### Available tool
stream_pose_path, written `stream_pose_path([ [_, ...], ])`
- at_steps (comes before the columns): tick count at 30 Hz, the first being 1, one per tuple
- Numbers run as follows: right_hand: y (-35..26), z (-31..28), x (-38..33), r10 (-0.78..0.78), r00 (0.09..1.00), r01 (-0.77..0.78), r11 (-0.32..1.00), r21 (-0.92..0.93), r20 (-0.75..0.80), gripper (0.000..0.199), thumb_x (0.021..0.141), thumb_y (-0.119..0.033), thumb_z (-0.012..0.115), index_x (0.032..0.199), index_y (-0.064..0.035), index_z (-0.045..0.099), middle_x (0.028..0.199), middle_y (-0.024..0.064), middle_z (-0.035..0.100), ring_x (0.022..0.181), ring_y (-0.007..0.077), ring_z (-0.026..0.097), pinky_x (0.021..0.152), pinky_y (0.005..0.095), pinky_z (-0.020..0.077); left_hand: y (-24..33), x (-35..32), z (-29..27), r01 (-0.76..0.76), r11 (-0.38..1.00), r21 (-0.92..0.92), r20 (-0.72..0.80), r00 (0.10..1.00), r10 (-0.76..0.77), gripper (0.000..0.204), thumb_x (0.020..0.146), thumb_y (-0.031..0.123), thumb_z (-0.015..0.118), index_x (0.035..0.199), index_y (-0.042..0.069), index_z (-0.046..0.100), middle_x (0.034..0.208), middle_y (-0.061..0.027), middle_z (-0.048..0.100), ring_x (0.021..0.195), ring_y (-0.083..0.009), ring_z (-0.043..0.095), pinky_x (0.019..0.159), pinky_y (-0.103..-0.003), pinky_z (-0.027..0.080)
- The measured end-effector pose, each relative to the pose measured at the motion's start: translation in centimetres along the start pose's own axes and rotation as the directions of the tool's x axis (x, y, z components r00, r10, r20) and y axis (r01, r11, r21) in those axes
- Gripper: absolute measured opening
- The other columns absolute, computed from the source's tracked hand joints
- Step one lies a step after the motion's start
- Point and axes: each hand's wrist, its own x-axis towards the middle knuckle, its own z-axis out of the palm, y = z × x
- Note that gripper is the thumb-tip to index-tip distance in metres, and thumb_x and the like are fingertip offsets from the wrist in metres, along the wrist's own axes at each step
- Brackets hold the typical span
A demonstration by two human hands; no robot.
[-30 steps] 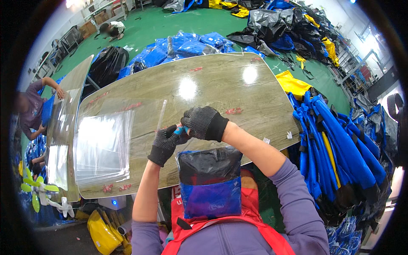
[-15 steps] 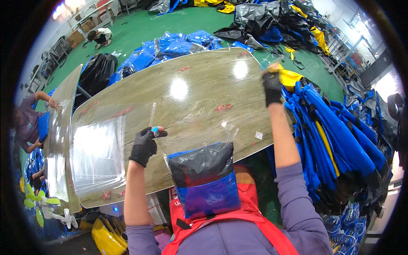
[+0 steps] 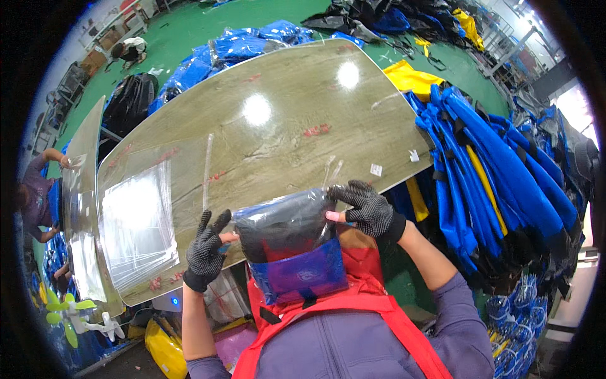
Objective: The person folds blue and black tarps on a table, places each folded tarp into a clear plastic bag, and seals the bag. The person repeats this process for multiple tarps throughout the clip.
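A clear plastic bag holding folded black and blue fabric (image 3: 293, 243) leans upright between the table's near edge and my red apron (image 3: 363, 268). My left hand (image 3: 207, 251), in a black dotted glove with the thumb tip bare, is open at the bag's left edge, fingers apart. My right hand (image 3: 369, 210), gloved the same way, is at the bag's upper right corner. Its bare thumb lies against the plastic, and its fingers are stretched out along the corner. The bag's back is hidden.
Flat clear bags (image 3: 140, 211) are stacked at the wood-patterned table's (image 3: 278, 148) left. Small white labels (image 3: 376, 170) lie at its right. Blue fabric covers (image 3: 489, 170) hang beside it. Blue packages (image 3: 243, 47) are piled beyond. A person (image 3: 39, 196) works at a neighbouring table. A green fan (image 3: 69, 309) stands lower left.
My right hand has come back from the table's far right corner to the bag. My left hand has lowered to the bag's left side. Another white scrap now shows near the table's right edge.
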Motion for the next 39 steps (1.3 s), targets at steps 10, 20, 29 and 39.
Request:
stream_pose_path([
  [10,-4.8,1.6,7.7,0.033,0.984,-0.041,0.998,-0.042,-0.172,0.046,0.08,-0.032,0.058,0.12,-0.0082,0.055,0.115,0.0167,0.059,0.114,0.0336,0.053,0.099,0.0467,0.0369,2.9,6.7,5.9,0.179,0.97,0.167,-0.479,0.874,-0.079,0.046,0.092,0.025,0.056,0.132,0.004,0.045,0.131,-0.0157,0.051,0.117,-0.0211,0.048,0.098,-0.034,0.039],
  [20,6.4,-24.4,-10.5,0.241,0.68,-0.68,0.561,-0.472,-0.693,0.03,0.083,-0.011,0.057,0.111,-0.0123,0.065,0.113,0.0138,0.064,0.101,0.0297,0.063,0.091,0.0396,0.0471,-3.2,9.9,3.8,0.233,0.619,-0.75,0.071,0.959,-0.276,0.055,0.094,0.034,0.052,0.138,0.004,0.038,0.134,-0.0079,0.047,0.12,-0.0188,0.047,0.102,-0.035,0.039],
  [29,12.1,-35.5,-25.4,0.91,0.058,-0.973,-0.041,-0.227,-0.411,0.043,0.078,-0.042,0.06,0.115,-0.0197,0.067,0.115,0.0192,0.062,0.101,0.033,0.062,0.087,0.0427,0.048,-2.3,23.6,-2.4,-0.023,0.283,-0.959,0.0,0.997,0.083,0.052,0.098,0.044,0.041,0.139,0.013,0.034,0.138,-0.0219,0.044,0.124,-0.038,0.046,0.105,-0.047,0.038],
  [39,-12.0,-17.6,-5.0,-0.305,0.904,0.121,0.855,-0.503,-0.301,0.014,0.071,-0.016,0.064,0.084,-0.0097,0.063,0.087,0.0083,0.065,0.076,0.0248,0.061,0.06,0.0377,0.049,4.0,26.5,5.9,0.5,-0.095,-0.861,0.499,0.866,0.037,0.065,0.089,0.057,0.049,0.128,0.004,0.047,0.121,-0.0198,0.059,0.106,-0.0379,0.058,0.092,-0.05,0.046],
])
